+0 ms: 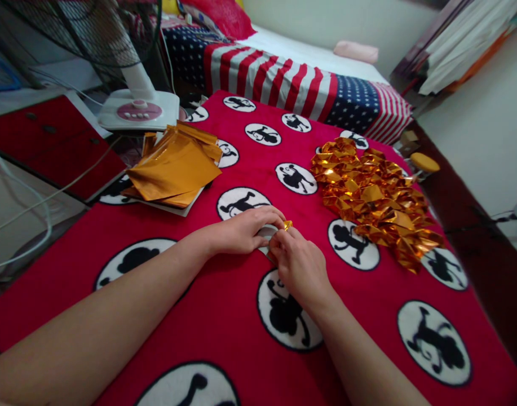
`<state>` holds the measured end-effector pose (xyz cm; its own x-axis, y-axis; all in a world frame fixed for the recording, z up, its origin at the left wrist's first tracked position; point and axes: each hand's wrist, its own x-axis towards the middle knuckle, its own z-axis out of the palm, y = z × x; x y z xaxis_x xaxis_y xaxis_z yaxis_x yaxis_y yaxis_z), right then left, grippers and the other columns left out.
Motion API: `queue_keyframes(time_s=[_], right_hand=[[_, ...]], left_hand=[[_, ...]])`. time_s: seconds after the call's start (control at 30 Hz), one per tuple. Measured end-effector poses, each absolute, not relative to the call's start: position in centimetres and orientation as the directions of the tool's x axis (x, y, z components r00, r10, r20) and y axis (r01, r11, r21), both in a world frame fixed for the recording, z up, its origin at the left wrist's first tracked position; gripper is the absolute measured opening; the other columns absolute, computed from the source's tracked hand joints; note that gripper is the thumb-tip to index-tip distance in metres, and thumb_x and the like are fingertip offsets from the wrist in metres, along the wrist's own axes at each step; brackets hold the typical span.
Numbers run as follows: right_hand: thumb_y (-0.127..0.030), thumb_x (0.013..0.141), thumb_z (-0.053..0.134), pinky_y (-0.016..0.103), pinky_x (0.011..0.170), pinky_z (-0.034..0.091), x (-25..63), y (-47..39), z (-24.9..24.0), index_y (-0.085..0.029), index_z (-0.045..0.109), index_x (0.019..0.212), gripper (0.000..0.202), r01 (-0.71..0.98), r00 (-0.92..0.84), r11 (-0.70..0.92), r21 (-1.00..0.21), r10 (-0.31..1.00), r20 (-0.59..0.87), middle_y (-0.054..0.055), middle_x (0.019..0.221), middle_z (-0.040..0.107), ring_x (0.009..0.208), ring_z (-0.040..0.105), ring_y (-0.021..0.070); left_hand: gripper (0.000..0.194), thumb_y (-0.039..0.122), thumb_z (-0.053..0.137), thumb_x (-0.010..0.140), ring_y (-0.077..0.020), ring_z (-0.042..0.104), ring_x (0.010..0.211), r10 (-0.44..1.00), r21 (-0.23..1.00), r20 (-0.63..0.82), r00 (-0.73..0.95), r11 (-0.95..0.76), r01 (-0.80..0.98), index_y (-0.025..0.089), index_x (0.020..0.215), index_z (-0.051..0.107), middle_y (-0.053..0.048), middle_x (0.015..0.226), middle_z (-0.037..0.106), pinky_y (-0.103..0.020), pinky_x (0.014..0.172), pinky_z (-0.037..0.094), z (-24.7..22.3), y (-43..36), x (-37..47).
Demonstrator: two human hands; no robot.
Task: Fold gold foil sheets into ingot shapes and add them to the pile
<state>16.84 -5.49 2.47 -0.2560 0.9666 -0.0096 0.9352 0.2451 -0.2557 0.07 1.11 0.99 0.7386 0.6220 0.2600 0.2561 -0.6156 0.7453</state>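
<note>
Both hands meet over the middle of the red cloth, working on one small piece of gold foil paper. Its shiny gold corner shows between the fingertips, and a pale part shows between the hands; the rest is hidden by fingers. My left hand reaches in from the left with its fingers curled onto the paper. Pinched against its near side is my right hand. To the left lies a stack of flat gold foil sheets. A pile of folded gold foil pieces spreads out on the right.
The red cloth with monkey prints covers the surface under my hands. A white fan base stands at the back left beside a red panel and loose cables. Beyond is a bed with a flag-patterned cover. A yellow-topped stool is at right.
</note>
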Motion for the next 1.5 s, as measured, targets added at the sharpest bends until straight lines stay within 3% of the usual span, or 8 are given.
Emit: queue_keyframes(time_s=[0.33, 0.6, 1.0, 1.17, 1.3, 1.5], right_hand=[[-0.021, 0.09, 0.05, 0.029, 0.057, 0.023, 16.6, -6.0, 1.9, -0.022, 0.058, 0.093, 0.008, 0.938, -0.221, 0.23, -0.26, 0.973, 0.062, 0.004, 0.092, 0.063, 0.067, 0.055, 0.0163], [-0.021, 0.087, 0.054, 0.029, 0.061, 0.027, 16.7, -6.1, 1.2, -0.021, 0.054, 0.088, 0.001, 0.926, -0.174, 0.203, -0.318, 0.978, 0.118, 0.003, 0.087, 0.064, 0.07, 0.056, 0.0175], [-0.013, 0.089, 0.047, 0.026, 0.07, 0.042, 18.7, -6.1, 1.3, -0.02, 0.062, 0.084, 0.018, 0.722, -0.271, 0.284, -0.632, 0.955, 0.119, 0.005, 0.091, 0.061, 0.078, 0.058, 0.0166], [-0.002, 0.076, 0.052, 0.024, 0.07, 0.045, 20.4, -6.4, 1.9, -0.02, 0.058, 0.092, 0.025, 0.558, -0.397, 0.283, -0.78, 0.917, 0.048, 0.001, 0.087, 0.057, 0.076, 0.057, 0.0144], [0.0, 0.075, 0.053, 0.028, 0.083, 0.046, 20.7, -6.4, 1.9, -0.02, 0.06, 0.087, 0.024, 0.508, -0.425, 0.326, -0.797, 0.9, 0.097, 0.004, 0.1, 0.058, 0.095, 0.057, 0.0169], [-0.004, 0.08, 0.059, 0.027, 0.077, 0.048, 20.5, -6.6, 1.0, -0.02, 0.064, 0.088, 0.018, 0.492, -0.367, 0.34, -0.801, 0.916, 0.163, 0.004, 0.099, 0.056, 0.089, 0.058, 0.0157]], left_hand=[[0.036, 0.004, 0.059, 0.075, -0.0212, 0.057, 0.113, 0.613, 0.757, 0.271, 0.743, -0.612, 0.228, 0.016, 0.109, 0.062, -0.012, 0.12, 0.061, -0.036, 0.101, 0.044, 1.3, 1.1, 0.0], [0.036, 0.011, 0.071, 0.072, -0.023, 0.055, 0.115, 0.613, 0.764, 0.27, 0.743, -0.606, 0.222, 0.016, 0.107, 0.062, -0.013, 0.122, 0.059, -0.039, 0.103, 0.043, 1.2, 0.9, 0.0], [0.032, 0.004, 0.069, 0.069, -0.0231, 0.055, 0.115, 0.641, 0.773, 0.245, 0.727, -0.582, 0.252, 0.018, 0.097, 0.065, -0.01, 0.122, 0.057, -0.04, 0.103, 0.043, 1.1, 0.7, 0.2], [0.019, 0.003, 0.069, 0.071, -0.0222, 0.054, 0.117, 0.616, 0.771, 0.226, 0.754, -0.587, 0.248, 0.018, 0.082, 0.071, -0.009, 0.121, 0.056, -0.038, 0.104, 0.043, 1.1, 0.7, 0.0], [0.017, 0.004, 0.069, 0.072, -0.0217, 0.055, 0.116, 0.608, 0.777, 0.222, 0.762, -0.583, 0.239, 0.019, 0.078, 0.074, -0.008, 0.121, 0.056, -0.036, 0.103, 0.045, 1.0, 0.6, 0.0], [0.017, 0.004, 0.069, 0.072, -0.022, 0.055, 0.116, 0.616, 0.778, 0.219, 0.757, -0.578, 0.246, 0.019, 0.076, 0.074, -0.008, 0.12, 0.056, -0.037, 0.102, 0.045, 0.9, 0.6, 0.1]])
